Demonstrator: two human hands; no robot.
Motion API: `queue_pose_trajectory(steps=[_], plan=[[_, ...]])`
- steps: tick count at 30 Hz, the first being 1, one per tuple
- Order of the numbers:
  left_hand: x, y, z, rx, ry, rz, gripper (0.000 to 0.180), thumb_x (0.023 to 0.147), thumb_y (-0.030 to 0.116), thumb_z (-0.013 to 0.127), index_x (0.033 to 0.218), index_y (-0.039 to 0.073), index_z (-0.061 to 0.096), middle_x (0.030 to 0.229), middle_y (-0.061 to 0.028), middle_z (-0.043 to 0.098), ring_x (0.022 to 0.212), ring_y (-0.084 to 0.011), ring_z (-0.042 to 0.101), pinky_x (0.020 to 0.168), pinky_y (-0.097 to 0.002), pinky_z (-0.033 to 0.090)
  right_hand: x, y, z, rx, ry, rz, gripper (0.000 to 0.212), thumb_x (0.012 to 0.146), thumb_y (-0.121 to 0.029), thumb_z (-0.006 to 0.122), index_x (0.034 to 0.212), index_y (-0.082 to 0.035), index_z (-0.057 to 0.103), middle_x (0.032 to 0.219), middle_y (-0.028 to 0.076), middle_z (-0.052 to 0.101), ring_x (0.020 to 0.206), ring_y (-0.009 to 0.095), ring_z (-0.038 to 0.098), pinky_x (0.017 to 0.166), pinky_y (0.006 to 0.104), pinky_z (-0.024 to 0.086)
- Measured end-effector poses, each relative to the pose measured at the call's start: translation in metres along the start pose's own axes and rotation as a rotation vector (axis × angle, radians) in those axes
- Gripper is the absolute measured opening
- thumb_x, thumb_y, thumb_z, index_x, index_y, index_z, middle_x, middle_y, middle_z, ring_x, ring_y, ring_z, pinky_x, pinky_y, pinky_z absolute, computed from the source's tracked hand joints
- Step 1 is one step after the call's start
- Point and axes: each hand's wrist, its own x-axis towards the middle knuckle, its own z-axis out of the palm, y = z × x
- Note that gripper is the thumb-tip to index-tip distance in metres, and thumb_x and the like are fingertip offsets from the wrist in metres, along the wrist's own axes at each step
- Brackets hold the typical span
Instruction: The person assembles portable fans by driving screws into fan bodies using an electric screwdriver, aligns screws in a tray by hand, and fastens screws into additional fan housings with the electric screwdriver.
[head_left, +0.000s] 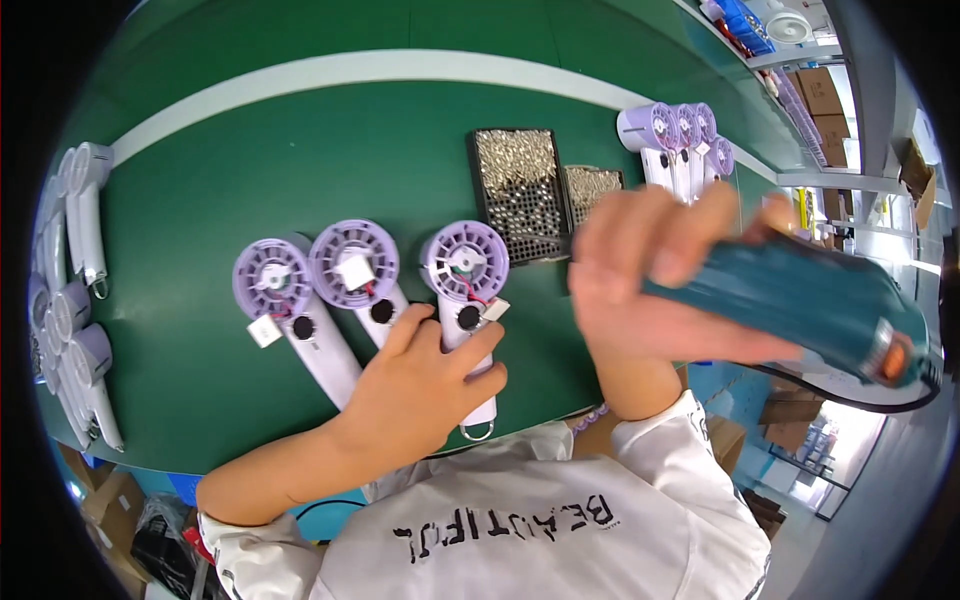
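My right hand (650, 270) is wrapped round a teal electric screwdriver (800, 300), held tilted over the table and slightly blurred. Its bit points left, at the lower edge of a black tray (476, 165) full of small silvery screws. My left hand (425, 375) grips the handle of a handheld fan (466, 262), its thumb and fingers on the white body. The fan's purple round head shows red wires and a small white square piece. Left of it lie a second fan (354, 262) and a third fan (275, 280), their handles partly under my left hand and forearm.
A smaller screw tray (592, 185) sits beside the black one. Several fans (660, 130) are grouped at the far right, and more fans (88, 180) are piled along the left edge of the green table (200, 200). A black cord (850, 400) trails from the screwdriver.
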Motion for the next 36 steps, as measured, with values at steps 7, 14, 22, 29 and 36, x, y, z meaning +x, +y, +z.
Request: queue_pose_trajectory(steps=[7, 14, 22, 29, 36], plan=[[0.004, -0.003, 0.005, -0.013, -0.011, -0.007, 0.030, 0.070, 0.011, 0.068, 0.099, 0.020, 0.071, 0.126, -0.0023, 0.058, 0.082, -0.0290, 0.054, 0.098, -0.0444, 0.040, -0.047, -0.002, -0.057, 0.001, 0.151, 0.026, 0.092, 0.082, -0.088, 0.048, 0.140, -0.018, 0.037, 0.080, 0.013, 0.056, 0.059, 0.026, 0.056, 0.050, 0.0383, 0.047], [0.009, -0.001, 0.006, 0.029, -0.022, -0.051, 0.024, 0.071, 0.013, 0.066, 0.094, 0.021, 0.071, 0.125, -0.0010, 0.058, 0.085, -0.0295, 0.053, 0.097, -0.0442, 0.040, -0.049, -0.006, -0.071, -0.021, 0.030, 0.119, 0.091, 0.085, -0.082, 0.054, 0.145, -0.016, 0.037, 0.086, 0.018, 0.056, 0.064, 0.031, 0.055, 0.057, 0.0442, 0.047], [0.012, -0.001, 0.006, 0.083, 0.010, -0.050, 0.016, 0.075, 0.017, 0.065, 0.091, 0.021, 0.066, 0.118, 0.0035, 0.058, 0.078, -0.0237, 0.053, 0.096, -0.0384, 0.043, -0.047, -0.002, -0.077, -0.168, -0.025, 0.200, 0.085, 0.085, -0.087, 0.047, 0.143, -0.025, 0.042, 0.085, 0.006, 0.056, 0.058, 0.022, 0.057, 0.048, 0.0346, 0.047], [0.012, -0.001, 0.007, 0.072, 0.016, -0.047, 0.016, 0.076, 0.017, 0.065, 0.091, 0.021, 0.065, 0.119, 0.0035, 0.057, 0.079, -0.0245, 0.054, 0.096, -0.0392, 0.044, -0.047, -0.004, -0.074, -0.200, -0.034, 0.183, 0.086, 0.085, -0.086, 0.046, 0.144, -0.023, 0.042, 0.086, 0.006, 0.056, 0.055, 0.022, 0.057, 0.048, 0.0348, 0.047], [0.011, -0.002, 0.006, 0.064, 0.010, -0.047, 0.016, 0.076, 0.017, 0.065, 0.093, 0.020, 0.065, 0.120, 0.0035, 0.057, 0.080, -0.0246, 0.054, 0.097, -0.0392, 0.043, -0.047, -0.002, -0.072, -0.168, -0.017, 0.185, 0.088, 0.086, -0.087, 0.044, 0.146, -0.021, 0.041, 0.088, 0.007, 0.057, 0.058, 0.022, 0.058, 0.051, 0.0360, 0.047]])
